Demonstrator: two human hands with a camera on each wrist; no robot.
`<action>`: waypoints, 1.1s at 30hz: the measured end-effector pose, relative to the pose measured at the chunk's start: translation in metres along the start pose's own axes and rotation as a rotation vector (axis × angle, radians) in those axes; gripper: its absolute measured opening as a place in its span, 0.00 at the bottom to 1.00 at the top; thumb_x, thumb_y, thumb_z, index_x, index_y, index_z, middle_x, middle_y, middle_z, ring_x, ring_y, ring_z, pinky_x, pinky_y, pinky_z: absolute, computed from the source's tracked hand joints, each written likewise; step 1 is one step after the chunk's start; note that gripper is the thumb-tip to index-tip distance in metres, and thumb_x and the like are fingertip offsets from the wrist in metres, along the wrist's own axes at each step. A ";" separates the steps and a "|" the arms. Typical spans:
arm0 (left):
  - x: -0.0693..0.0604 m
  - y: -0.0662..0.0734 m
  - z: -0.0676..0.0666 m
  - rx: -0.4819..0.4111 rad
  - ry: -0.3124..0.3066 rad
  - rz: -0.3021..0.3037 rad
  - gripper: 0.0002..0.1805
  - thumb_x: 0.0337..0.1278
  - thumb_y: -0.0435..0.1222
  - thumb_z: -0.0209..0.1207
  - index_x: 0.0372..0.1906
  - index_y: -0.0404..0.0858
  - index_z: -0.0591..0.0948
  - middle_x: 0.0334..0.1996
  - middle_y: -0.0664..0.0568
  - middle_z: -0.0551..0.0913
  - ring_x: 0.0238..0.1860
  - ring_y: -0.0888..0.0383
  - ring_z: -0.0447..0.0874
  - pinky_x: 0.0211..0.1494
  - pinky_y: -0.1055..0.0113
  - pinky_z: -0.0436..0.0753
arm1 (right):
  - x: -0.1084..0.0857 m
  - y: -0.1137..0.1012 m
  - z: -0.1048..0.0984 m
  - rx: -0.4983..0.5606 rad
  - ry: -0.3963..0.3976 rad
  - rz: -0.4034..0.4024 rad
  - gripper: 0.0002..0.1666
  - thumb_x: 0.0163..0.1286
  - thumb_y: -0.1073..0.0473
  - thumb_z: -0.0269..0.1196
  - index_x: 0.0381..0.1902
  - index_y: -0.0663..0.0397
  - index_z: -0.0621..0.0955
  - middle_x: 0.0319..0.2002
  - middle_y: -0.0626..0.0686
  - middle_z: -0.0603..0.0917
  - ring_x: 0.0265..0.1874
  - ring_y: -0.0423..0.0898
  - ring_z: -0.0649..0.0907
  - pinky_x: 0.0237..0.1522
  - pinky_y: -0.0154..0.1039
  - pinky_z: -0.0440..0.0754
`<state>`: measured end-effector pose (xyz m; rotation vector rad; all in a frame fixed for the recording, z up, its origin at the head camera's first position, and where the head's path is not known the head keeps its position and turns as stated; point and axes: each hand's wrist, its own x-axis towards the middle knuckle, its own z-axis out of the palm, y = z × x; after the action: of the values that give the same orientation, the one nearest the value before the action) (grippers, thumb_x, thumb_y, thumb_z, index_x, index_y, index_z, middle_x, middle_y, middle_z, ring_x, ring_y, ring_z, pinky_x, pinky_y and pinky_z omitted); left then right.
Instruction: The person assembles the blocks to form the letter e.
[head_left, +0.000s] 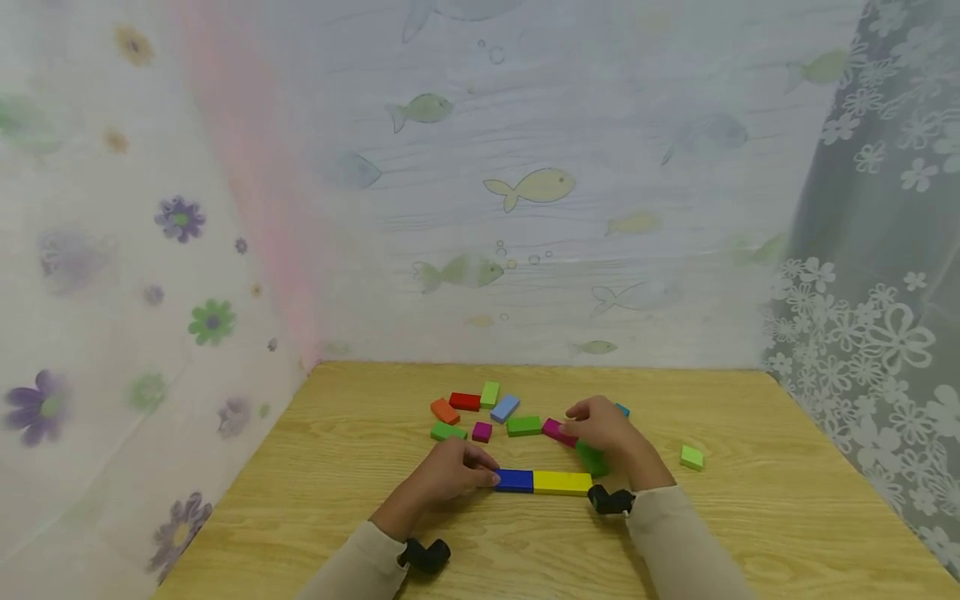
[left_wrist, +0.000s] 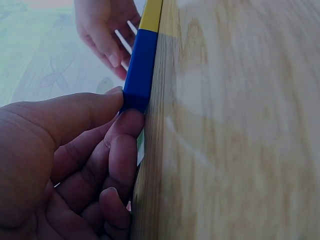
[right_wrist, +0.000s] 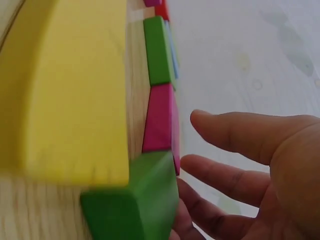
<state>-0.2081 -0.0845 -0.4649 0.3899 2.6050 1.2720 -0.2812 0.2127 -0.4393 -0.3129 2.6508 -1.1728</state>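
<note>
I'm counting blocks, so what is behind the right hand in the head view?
A bright blue block peeks out past the right hand; its remainder, and anything else there, is covered.

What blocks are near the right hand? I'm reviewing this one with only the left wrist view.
Observer: In the head view, the right hand is by a pink block and a dark green block.
Operator: Is any block off by itself?
Observer: Yes, a lime block lies alone, off to the right in the head view.
Operator: And what about farther out, past the left hand?
Observer: Among others, the head view shows an orange block there, beside a red block.
</note>
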 end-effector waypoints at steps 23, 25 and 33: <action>-0.002 0.002 0.000 -0.004 -0.013 -0.028 0.06 0.61 0.45 0.71 0.42 0.52 0.91 0.38 0.61 0.88 0.42 0.58 0.83 0.47 0.59 0.82 | -0.021 0.034 -0.021 -0.011 -0.030 -0.017 0.22 0.69 0.53 0.71 0.54 0.63 0.86 0.51 0.58 0.84 0.48 0.51 0.83 0.49 0.47 0.84; -0.002 0.003 0.000 -0.005 -0.012 -0.027 0.06 0.61 0.45 0.71 0.42 0.52 0.91 0.38 0.61 0.88 0.42 0.58 0.83 0.47 0.59 0.82 | -0.020 0.034 -0.021 0.005 -0.034 -0.015 0.21 0.69 0.53 0.71 0.53 0.63 0.86 0.50 0.58 0.85 0.45 0.50 0.83 0.47 0.45 0.84; -0.003 0.002 -0.001 -0.014 -0.013 -0.031 0.06 0.61 0.45 0.72 0.41 0.53 0.91 0.37 0.61 0.88 0.42 0.58 0.83 0.46 0.59 0.82 | -0.021 0.033 -0.021 0.016 -0.037 -0.024 0.21 0.69 0.55 0.71 0.53 0.63 0.86 0.48 0.57 0.86 0.43 0.47 0.84 0.45 0.44 0.85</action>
<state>-0.2052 -0.0847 -0.4622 0.3530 2.5801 1.2727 -0.2707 0.2551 -0.4482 -0.3611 2.6119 -1.1835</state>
